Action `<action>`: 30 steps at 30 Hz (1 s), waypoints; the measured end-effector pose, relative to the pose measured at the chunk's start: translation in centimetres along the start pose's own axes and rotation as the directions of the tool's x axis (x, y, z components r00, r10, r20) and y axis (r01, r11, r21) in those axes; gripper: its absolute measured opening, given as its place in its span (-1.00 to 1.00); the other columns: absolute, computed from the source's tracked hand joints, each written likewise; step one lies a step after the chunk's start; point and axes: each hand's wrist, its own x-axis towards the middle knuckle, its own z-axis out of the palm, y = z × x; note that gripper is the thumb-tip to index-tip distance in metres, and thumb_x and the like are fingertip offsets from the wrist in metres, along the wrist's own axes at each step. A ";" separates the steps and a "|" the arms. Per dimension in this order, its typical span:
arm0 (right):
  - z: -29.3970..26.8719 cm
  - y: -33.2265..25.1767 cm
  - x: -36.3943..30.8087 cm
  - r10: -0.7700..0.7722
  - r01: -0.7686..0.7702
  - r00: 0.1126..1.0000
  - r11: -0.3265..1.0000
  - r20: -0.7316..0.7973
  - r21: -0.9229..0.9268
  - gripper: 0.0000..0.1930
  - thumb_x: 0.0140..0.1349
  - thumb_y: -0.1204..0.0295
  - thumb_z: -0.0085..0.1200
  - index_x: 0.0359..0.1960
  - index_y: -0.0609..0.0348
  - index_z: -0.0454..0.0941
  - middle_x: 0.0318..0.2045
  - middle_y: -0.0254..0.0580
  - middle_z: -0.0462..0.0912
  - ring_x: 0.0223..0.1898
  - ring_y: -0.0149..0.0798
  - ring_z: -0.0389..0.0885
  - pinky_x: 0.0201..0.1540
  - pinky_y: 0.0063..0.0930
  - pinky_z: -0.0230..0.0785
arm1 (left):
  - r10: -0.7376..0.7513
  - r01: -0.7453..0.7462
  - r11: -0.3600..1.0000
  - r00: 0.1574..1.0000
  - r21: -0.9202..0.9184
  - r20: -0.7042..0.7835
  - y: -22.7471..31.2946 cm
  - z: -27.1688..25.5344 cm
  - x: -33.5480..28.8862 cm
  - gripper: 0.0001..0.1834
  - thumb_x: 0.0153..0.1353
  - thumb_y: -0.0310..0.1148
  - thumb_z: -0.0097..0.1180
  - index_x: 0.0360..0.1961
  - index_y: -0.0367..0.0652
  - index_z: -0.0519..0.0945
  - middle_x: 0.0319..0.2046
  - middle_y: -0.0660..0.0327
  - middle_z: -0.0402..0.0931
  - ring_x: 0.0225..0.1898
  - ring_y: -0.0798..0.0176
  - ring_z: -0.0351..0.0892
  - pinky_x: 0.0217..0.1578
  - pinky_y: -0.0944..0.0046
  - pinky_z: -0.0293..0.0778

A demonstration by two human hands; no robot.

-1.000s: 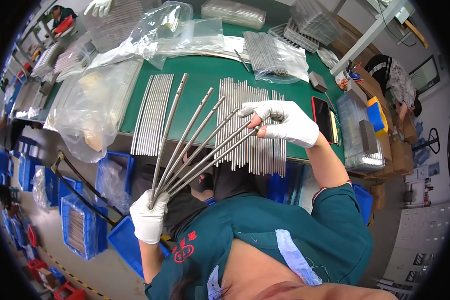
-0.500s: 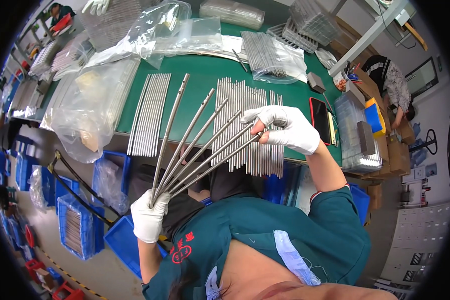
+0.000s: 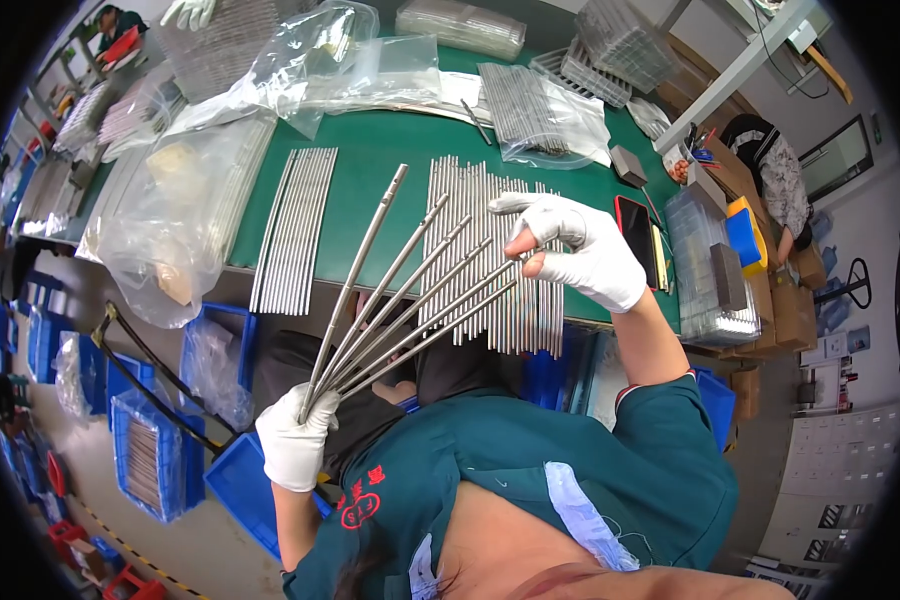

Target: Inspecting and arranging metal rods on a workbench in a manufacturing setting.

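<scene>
Several slim steel rods (image 3: 372, 318) spread like a fan from my gloved left hand (image 3: 297, 436), which is closed around their lower ends. Small holes or notches show near the upper ends of some rods. Just right of the fan's far tips is my right hand (image 3: 582, 250), in a white glove with bare fingertips. Its thumb and fingers are apart, and I see nothing between them. Behind it, a wide row of steel rods (image 3: 475, 215) lies on the green table (image 3: 385, 150). A smaller row of rods (image 3: 295, 230) lies to the left.
Bagged rods (image 3: 180, 220) fill the table's left side. A red-edged phone (image 3: 633, 240) and clear plastic boxes (image 3: 705, 265) are at the right. Blue crates (image 3: 155, 455) stand on the floor at left. A person (image 3: 780, 175) bends over cartons at far right.
My right fingers have come off the rod tips and opened slightly. The fan of rods has tilted a little to the right, still in my left hand.
</scene>
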 end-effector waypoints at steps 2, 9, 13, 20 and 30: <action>0.6 -0.7 -0.1 0.065 -0.064 0.998 0.997 -0.011 0.036 -0.80 -0.17 0.49 0.23 -0.45 0.25 0.55 -0.46 -0.25 0.54 -0.06 -0.11 0.38 0.06 -0.20 0.13 | 0.032 -0.032 0.999 0.999 0.025 0.006 0.0 0.1 0.0 -0.86 0.03 -0.41 0.15 -0.45 -0.28 0.54 -0.75 0.28 0.41 -0.72 0.46 0.38 -0.65 0.48 0.29; 0.5 -0.5 0.1 -0.061 0.082 0.990 0.982 0.126 -0.169 -0.80 -0.20 0.48 0.25 -0.47 0.19 0.54 -0.44 -0.27 0.54 -0.06 -0.11 0.40 0.00 -0.21 0.20 | 0.078 -0.080 0.992 0.997 0.100 0.022 -0.1 0.1 0.0 -0.86 0.00 -0.41 0.16 -0.44 -0.26 0.54 -0.72 0.24 0.44 -0.72 0.42 0.41 -0.64 0.46 0.32; 0.2 -0.8 -0.1 -0.087 0.128 0.983 0.958 0.164 -0.258 -0.82 -0.18 0.46 0.24 -0.48 0.16 0.54 -0.39 -0.23 0.54 -0.11 -0.13 0.45 -0.06 -0.31 0.24 | 0.061 -0.065 0.996 0.996 0.064 0.060 -0.2 0.2 0.2 -0.86 0.01 -0.41 0.15 -0.43 -0.27 0.54 -0.72 0.24 0.44 -0.71 0.42 0.41 -0.64 0.46 0.32; -0.1 -0.4 -0.2 0.087 -0.088 0.996 0.995 -0.019 -0.054 -0.84 -0.16 0.54 0.21 -0.47 0.24 0.53 -0.42 -0.28 0.55 -0.04 -0.17 0.39 -0.02 -0.33 0.20 | 0.005 -0.002 0.999 0.995 -0.039 0.101 -0.6 0.2 0.1 -0.84 0.03 -0.40 0.14 -0.42 -0.29 0.54 -0.72 0.26 0.44 -0.69 0.46 0.41 -0.63 0.47 0.32; -0.2 0.0 -0.2 0.141 -0.140 0.990 0.990 -0.007 0.022 -0.81 -0.17 0.57 0.20 -0.44 0.24 0.53 -0.42 -0.25 0.56 -0.01 -0.13 0.36 -0.04 -0.34 0.23 | -0.018 0.022 0.999 0.993 -0.035 0.119 -0.2 0.0 0.0 -0.84 0.03 -0.39 0.14 -0.41 -0.29 0.54 -0.72 0.26 0.44 -0.70 0.46 0.40 -0.63 0.48 0.31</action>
